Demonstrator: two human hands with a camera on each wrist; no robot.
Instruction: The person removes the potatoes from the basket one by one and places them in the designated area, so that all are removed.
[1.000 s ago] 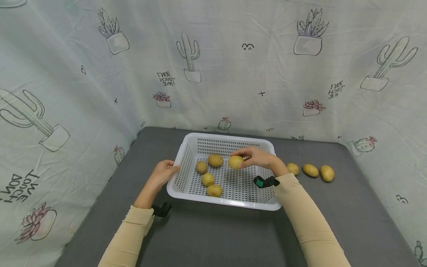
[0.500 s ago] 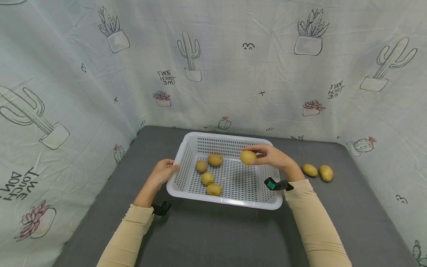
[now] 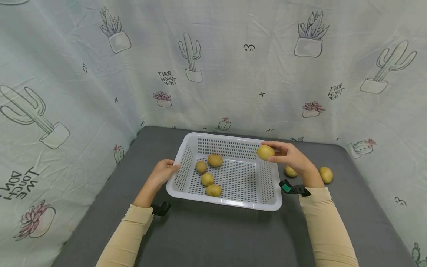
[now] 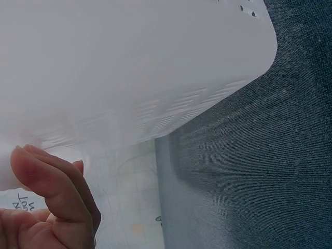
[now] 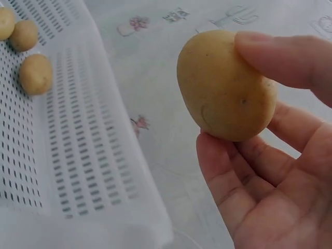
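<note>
A white perforated plastic basket (image 3: 230,203) stands on the dark table. My left hand (image 3: 162,172) grips its left rim, fingers curled at the edge; in the left wrist view the hand (image 4: 54,194) is at the white basket wall (image 4: 155,57). Over the basket's back right corner, my right hand (image 3: 289,155) pinches a yellow potato (image 3: 265,152) between thumb and fingers. The right wrist view shows this potato (image 5: 223,83) raised beside the basket's rim. Several potatoes lie inside the basket, towards its left, among them one at the back (image 3: 215,160) and one in front (image 3: 214,190).
Right of the basket, two potatoes are visible on the table: one partly behind the right hand (image 3: 291,171), the other farther right (image 3: 326,174). A pale curtain (image 3: 227,74) printed with cactus drawings surrounds the table's back and sides.
My right hand has moved right with the potato, from over the basket's middle to its back right corner. The left hand and basket have stayed in place.
</note>
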